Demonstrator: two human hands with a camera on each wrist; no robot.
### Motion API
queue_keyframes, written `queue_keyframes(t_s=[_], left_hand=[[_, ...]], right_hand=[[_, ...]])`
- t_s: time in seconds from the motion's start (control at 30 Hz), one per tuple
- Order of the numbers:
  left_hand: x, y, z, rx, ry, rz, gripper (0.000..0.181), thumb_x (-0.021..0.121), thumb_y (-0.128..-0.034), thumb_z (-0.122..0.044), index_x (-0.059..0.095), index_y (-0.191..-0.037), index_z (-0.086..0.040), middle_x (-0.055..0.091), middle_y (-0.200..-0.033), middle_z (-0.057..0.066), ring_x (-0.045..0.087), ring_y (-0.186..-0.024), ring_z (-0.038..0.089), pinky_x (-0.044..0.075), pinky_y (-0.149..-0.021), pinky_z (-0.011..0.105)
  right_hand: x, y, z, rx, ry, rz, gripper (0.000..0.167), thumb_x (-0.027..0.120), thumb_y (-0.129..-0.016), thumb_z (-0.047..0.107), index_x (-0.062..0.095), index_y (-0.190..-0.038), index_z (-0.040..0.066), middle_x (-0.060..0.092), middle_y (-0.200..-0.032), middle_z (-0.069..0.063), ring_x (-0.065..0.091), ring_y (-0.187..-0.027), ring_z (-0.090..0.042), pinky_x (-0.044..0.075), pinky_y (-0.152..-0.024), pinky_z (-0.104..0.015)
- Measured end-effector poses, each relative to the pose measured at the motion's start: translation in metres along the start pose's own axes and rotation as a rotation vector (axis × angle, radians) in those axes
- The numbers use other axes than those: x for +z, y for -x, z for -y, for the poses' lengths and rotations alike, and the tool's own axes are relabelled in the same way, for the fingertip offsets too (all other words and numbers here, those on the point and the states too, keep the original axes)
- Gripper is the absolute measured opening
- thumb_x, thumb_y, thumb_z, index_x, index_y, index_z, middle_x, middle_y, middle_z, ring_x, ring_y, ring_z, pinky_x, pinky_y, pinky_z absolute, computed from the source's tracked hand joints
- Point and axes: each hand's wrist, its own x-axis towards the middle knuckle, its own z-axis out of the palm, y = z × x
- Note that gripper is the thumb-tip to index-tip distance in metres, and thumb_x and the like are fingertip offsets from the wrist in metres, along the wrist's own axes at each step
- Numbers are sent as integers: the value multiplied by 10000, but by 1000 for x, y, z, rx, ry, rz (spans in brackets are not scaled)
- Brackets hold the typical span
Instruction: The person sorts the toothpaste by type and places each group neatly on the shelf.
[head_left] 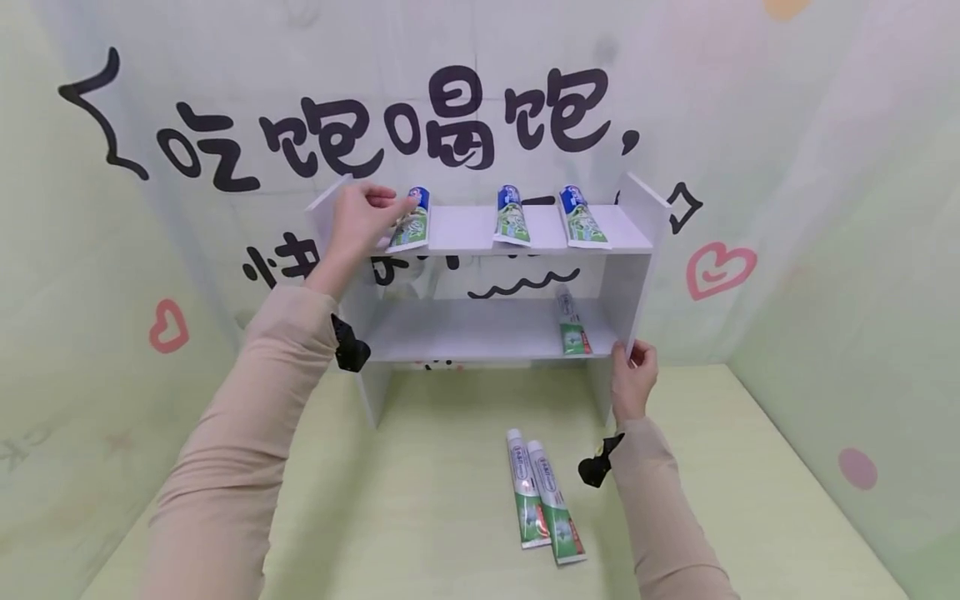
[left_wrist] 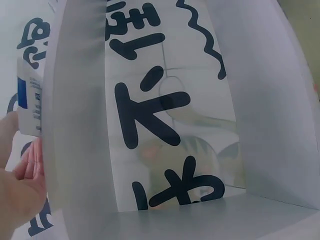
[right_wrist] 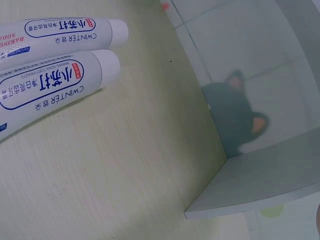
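Note:
My left hand pinches a blue and green toothpaste tube at the left end of the white shelf unit's top board. In the left wrist view, part of this tube shows beside the hand, behind the board's edge. Farther right on that board lie two matching tubes, caps toward the wall. My right hand grips the unit's right side panel near the lower board. A white and green toothpaste tube rests on the lower board's right part.
Two white and green toothpaste tubes lie side by side on the pale wooden table, in front of the unit. Their white caps point toward it. Behind stands a wall with black lettering.

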Motion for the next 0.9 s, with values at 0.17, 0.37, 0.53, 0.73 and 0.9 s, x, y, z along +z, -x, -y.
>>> queue_keyframes(t_s=[0.17, 0.37, 0.53, 0.73, 0.9], left_hand=[[-5, 13, -2, 126, 61, 9, 523, 690, -785, -384, 569, -1153, -34, 582, -985, 5, 523, -844, 61, 458, -804, 173], [-11, 37, -4, 252, 138, 7, 478, 711, -774, -347, 584, -1109, -31, 567, -907, -46, 531, -809, 56, 461, -759, 124], [-9, 61, -1, 300, 210, 54, 406, 722, -778, -232, 591, -1066, 22, 578, -855, -38, 548, -750, 47, 475, -693, 96], [2, 85, 7, 292, 265, 134, 400, 720, -779, -193, 574, -1071, 38, 598, -875, -2, 569, -755, 46, 492, -695, 103], [16, 112, 21, 339, 224, 195, 369, 697, -797, -214, 585, -1066, 12, 631, -921, 94, 584, -777, 83, 507, -709, 121]], right_hand=[[0, -4, 0, -13, -7, -24, 132, 523, -860, 12, 495, -983, -28, 471, -898, 14, 457, -848, -64, 431, -750, -109], [1, -9, -14, -14, 3, -41, 137, 529, -868, 33, 493, -995, -4, 474, -911, 32, 456, -862, -59, 434, -779, -120], [1, -7, -15, -10, -4, -33, 92, 527, -869, 42, 494, -950, 68, 472, -908, 39, 458, -862, -58, 432, -797, -144], [0, -8, -12, -4, -3, -20, 92, 526, -876, 58, 489, -960, 66, 470, -924, 33, 455, -874, -65, 428, -805, -148], [1, -9, -13, 15, -10, -24, 109, 530, -877, 51, 484, -975, 39, 463, -923, 28, 445, -875, -70, 431, -797, -131]])
